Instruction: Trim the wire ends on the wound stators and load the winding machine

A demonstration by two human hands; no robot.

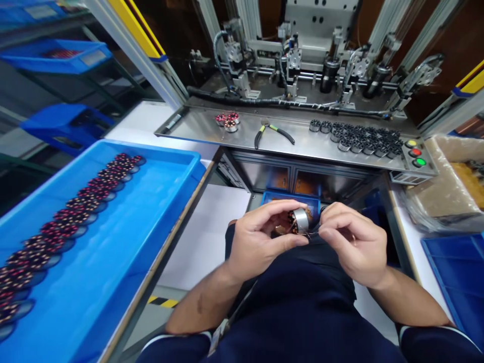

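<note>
My left hand (260, 237) is closed around a small wound motor stator (298, 221), a silver ring with copper coils, held over my lap. My right hand (353, 242) pinches something thin at the stator's lower edge, likely a wire end or small tool; it is too small to name. The two hands touch at the stator. On the steel shelf ahead lie three finished wound stators (227, 121), black-handled pliers (270, 132) and a cluster of several dark unwound cores (359, 137).
A large blue tray (143, 217) at my left holds a long row of wound stators (75, 212). A winding machine (302, 55) stands behind the shelf, with coloured buttons (415, 152) at right. Another blue bin (457, 272) and a plastic-lined box (449, 186) sit at right.
</note>
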